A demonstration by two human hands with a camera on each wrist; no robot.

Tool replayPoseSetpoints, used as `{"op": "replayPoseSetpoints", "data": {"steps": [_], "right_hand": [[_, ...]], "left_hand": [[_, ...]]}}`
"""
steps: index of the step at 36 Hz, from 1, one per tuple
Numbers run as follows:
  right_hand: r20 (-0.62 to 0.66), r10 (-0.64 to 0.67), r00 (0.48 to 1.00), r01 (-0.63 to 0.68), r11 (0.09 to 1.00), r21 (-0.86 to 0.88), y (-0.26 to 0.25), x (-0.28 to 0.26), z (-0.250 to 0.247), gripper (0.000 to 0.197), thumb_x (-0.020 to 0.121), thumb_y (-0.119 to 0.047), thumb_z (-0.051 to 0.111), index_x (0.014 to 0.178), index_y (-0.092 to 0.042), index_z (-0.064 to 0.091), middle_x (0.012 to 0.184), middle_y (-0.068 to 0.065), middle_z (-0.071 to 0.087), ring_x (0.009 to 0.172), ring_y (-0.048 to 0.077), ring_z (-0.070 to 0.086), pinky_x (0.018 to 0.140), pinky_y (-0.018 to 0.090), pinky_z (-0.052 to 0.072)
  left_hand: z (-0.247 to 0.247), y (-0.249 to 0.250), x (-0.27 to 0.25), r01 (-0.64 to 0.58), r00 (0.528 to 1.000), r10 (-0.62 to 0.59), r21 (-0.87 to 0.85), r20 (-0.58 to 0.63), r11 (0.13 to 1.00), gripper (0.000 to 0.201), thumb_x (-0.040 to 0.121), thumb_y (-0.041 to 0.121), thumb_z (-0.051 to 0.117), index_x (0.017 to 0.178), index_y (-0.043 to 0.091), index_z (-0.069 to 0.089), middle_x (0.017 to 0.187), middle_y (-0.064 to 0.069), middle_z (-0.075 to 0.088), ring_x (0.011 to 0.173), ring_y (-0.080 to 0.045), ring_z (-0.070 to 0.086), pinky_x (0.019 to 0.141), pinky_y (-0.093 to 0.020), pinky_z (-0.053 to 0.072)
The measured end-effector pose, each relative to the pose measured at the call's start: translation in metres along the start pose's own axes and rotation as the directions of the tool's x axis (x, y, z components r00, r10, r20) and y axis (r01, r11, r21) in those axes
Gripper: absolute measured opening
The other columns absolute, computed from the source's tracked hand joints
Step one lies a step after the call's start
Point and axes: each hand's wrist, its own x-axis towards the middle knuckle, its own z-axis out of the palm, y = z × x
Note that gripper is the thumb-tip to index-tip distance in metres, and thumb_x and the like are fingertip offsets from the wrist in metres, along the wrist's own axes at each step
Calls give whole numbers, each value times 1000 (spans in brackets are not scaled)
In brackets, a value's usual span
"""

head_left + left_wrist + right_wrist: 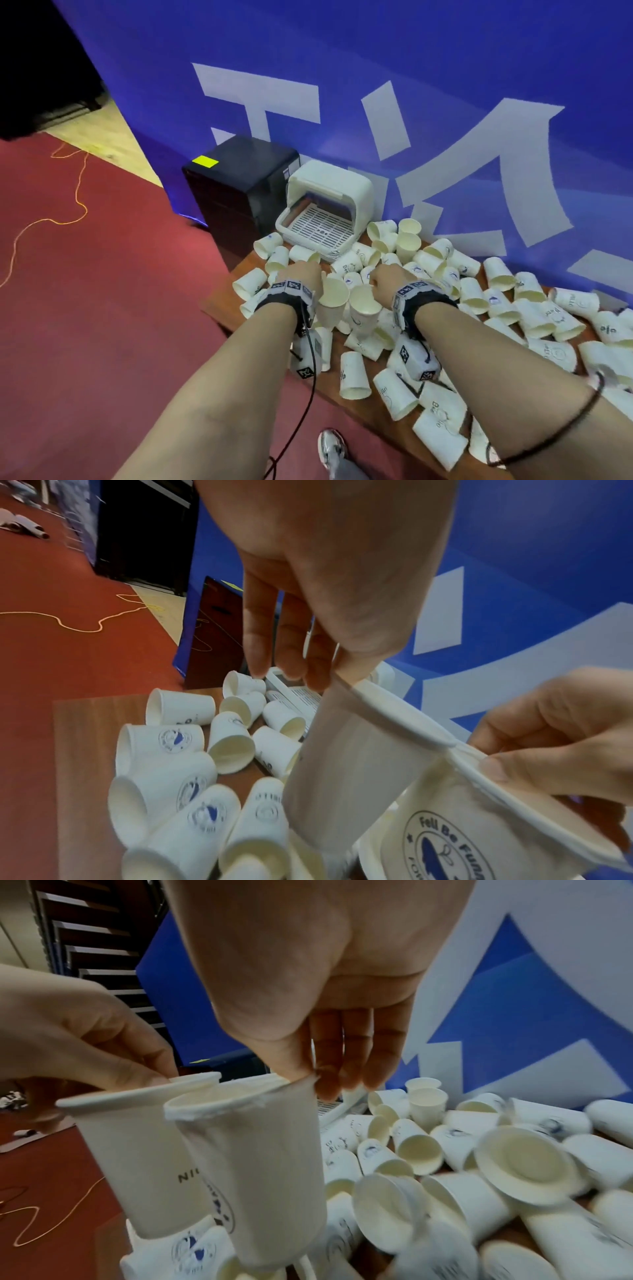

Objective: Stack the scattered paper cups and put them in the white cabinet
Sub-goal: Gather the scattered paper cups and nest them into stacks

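Observation:
Many white paper cups (496,308) lie scattered on a brown table (219,301). My left hand (303,274) pinches the rim of one upright cup (332,301), thumb and fingers closed on it in the left wrist view (339,674). My right hand (387,277) pinches the rim of a second cup (364,308), seen close in the right wrist view (253,1177). The two held cups hang side by side above the pile, rims nearly touching. The white cabinet (329,202) stands open at the table's far end, its slotted tray bare.
A black box cabinet (239,178) stands left of the white one. A blue banner wall (445,68) runs behind the table. An orange cable (78,192) trails over the red carpet on the left. My shoe (330,448) is beside the table's front edge.

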Motion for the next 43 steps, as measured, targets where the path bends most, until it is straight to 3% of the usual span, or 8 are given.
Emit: {"op": "replayPoseSetpoints", "data": {"steps": [6, 9, 14, 19, 23, 33, 38, 43], "right_hand": [[-13, -70, 997, 70, 998, 1, -28, 62, -33, 21, 91, -9, 48, 104, -11, 65, 98, 8, 62, 83, 24, 56, 69, 28, 43], [-3, -103, 995, 103, 995, 6, -40, 88, -47, 16, 90, -6, 47, 92, -13, 61, 86, 5, 56, 80, 24, 53, 67, 28, 41], [-20, -148, 989, 149, 988, 49, -71, 138, -65, 17, 87, -7, 49, 90, -14, 64, 92, 8, 63, 80, 24, 59, 62, 28, 43], [-13, -137, 991, 137, 989, 54, -109, 172, -61, 9, 86, -15, 51, 85, -21, 57, 91, 5, 59, 83, 25, 58, 77, 34, 52], [-9, -129, 992, 130, 990, 50, -134, 206, -49, 21, 88, -29, 51, 105, -26, 62, 108, 4, 62, 100, 27, 61, 89, 40, 53], [52, 49, 997, -54, 993, 107, -175, 245, -39, 24, 94, -16, 49, 115, -19, 62, 109, 7, 63, 96, 24, 61, 75, 29, 46], [35, 160, 986, -164, 968, 189, -184, 254, -36, 31, 93, -17, 47, 121, -18, 61, 116, 10, 62, 100, 27, 62, 80, 31, 51], [-14, 263, 965, -246, 919, 307, -190, 259, -29, 27, 91, -16, 47, 113, -18, 63, 108, 10, 64, 88, 26, 59, 70, 29, 47]], "left_hand": [[-23, -43, 44, 77, 996, -80, -72, -41, 994, 22, 94, 17, 47, 110, 12, 62, 113, -9, 62, 91, -27, 57, 69, -36, 42], [-35, -58, 62, 122, 990, -127, -90, -55, 988, 30, 94, 21, 46, 119, 10, 59, 120, -11, 59, 105, -34, 60, 74, -38, 44], [-54, -92, 87, 165, 986, -167, -91, -15, 982, 21, 90, 20, 49, 105, 14, 62, 107, -11, 65, 89, -33, 62, 70, -37, 45], [-49, -127, 105, 188, 982, -186, -115, 30, 975, 17, 86, 20, 53, 99, 16, 63, 101, -9, 67, 89, -34, 64, 69, -36, 47], [-41, -163, 126, 199, 979, -194, -119, 56, 973, 22, 88, 20, 53, 106, 17, 65, 107, -10, 67, 94, -35, 65, 70, -36, 46], [-13, -241, 190, 130, 981, -109, -133, 158, 982, 26, 88, 20, 54, 111, 19, 65, 110, -9, 67, 98, -34, 65, 76, -37, 50], [7, -269, 213, 133, 976, -107, -133, 190, 982, 28, 87, 17, 54, 113, 15, 64, 113, -11, 66, 101, -34, 65, 79, -37, 49], [17, -283, 228, 122, 972, -90, -141, 216, 983, 24, 88, 17, 55, 111, 12, 63, 114, -13, 66, 104, -35, 64, 78, -37, 46]]}}
